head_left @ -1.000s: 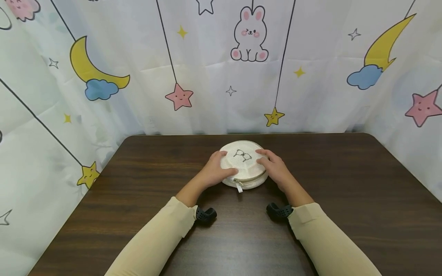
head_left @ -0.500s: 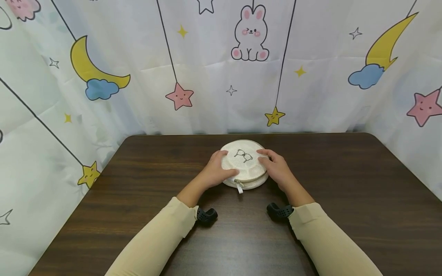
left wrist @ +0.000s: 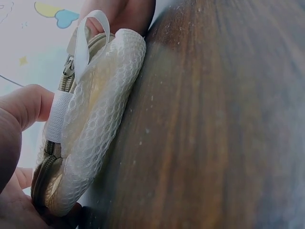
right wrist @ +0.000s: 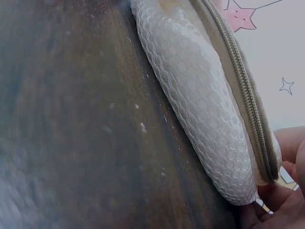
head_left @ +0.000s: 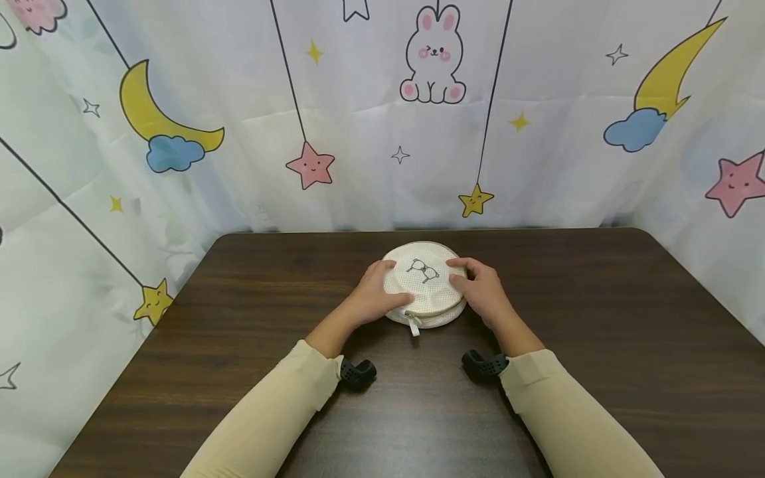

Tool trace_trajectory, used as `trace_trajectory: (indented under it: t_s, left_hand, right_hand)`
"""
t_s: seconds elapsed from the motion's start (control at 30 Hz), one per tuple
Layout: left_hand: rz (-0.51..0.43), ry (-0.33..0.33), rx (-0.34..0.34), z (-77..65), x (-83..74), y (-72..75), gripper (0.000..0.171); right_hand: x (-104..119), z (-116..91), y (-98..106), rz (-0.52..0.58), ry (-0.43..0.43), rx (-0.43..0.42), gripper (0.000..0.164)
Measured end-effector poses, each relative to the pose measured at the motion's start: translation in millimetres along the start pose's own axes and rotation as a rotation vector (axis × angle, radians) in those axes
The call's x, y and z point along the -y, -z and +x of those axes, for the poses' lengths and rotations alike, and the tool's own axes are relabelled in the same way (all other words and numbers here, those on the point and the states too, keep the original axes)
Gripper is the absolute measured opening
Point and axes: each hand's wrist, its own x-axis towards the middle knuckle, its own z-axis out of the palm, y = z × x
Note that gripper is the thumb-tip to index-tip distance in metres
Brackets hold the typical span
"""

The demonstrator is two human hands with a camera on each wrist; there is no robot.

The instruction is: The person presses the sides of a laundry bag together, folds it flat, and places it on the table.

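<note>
1 round white mesh zip pouch [head_left: 420,290], held btwn 2 hands nr far edge of dk wood table [head_left: 394,418].
L hand [head_left: 372,295] grips its L rim, thumb spread wide from fingers; R hand [head_left: 480,287] grips R rim, narrower. Pouch lies flat, 1 blk line drawing [head_left: 423,270] up top; 1 white pull tab [head_left: 414,326] points twd person. 2 blk wrist straps [head_left: 357,375], 1 per arm.

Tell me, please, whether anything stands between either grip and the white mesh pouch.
Nothing visible does: the left grip and the right grip both touch the white mesh pouch, on opposite sides.
</note>
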Motion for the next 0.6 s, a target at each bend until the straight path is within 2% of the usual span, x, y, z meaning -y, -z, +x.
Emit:
trace_trajectory:
  t_s: [0.3, 0.6]
  left_hand:
    - [0.027, 0.011, 0.007, -0.9, -2.3, 0.8, 0.083]
    - [-0.008, 0.019, 0.011, -2.2, -1.8, 2.3, 0.082]
  right_hand:
    - [-0.4, -0.8, -1.4, 0.008, 0.023, -0.005, 0.035]
    - [0.6, -1.3, -3.0, -0.018, 0.065, -0.073, 0.035]
